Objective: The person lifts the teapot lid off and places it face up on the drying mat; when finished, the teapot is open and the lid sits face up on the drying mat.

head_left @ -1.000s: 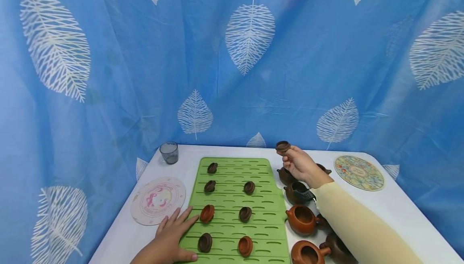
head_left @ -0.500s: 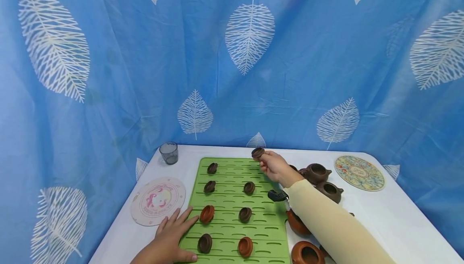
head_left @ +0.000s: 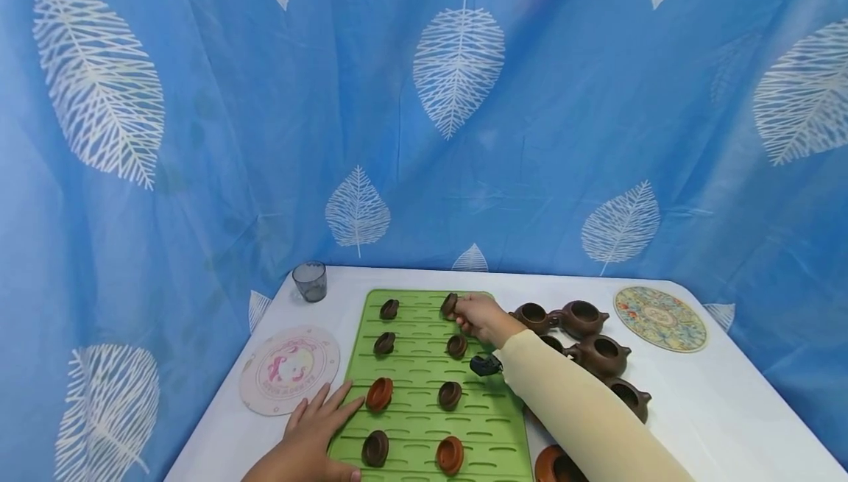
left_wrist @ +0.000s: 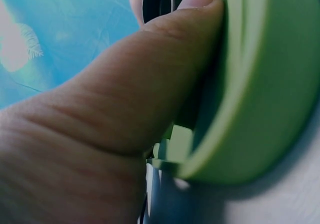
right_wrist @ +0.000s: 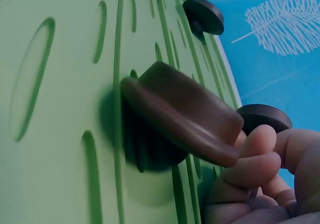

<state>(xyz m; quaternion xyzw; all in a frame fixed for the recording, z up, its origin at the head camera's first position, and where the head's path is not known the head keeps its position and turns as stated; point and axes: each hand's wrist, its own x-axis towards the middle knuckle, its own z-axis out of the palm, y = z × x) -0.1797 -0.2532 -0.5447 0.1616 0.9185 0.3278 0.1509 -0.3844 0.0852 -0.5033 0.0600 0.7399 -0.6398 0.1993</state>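
My right hand [head_left: 480, 316] pinches a small brown teapot lid [head_left: 449, 305] at the far right part of the green mat [head_left: 424, 364]. In the right wrist view that lid [right_wrist: 265, 115] shows partly behind my fingers, while another brown lid [right_wrist: 175, 116] sits tilted on the mat in front. My left hand [head_left: 314, 430] rests with spread fingers on the mat's left edge. In the left wrist view its thumb [left_wrist: 150, 68] lies along the mat's rim, with a dark lid [left_wrist: 157, 3] beyond. More lids stand in two columns, including two orange ones [head_left: 380, 394].
Several lidless teapots [head_left: 603, 355] stand right of the mat, some hidden by my right sleeve [head_left: 576, 394]. A grey glass [head_left: 310, 281] and a pink round placemat [head_left: 289, 370] are at left. A patterned round mat [head_left: 661, 319] lies at far right, before a blue curtain.
My right hand has carried the brown lid left from above the teapots and down to the mat's far right part. More teapots now show behind my arm. The left hand stays put.
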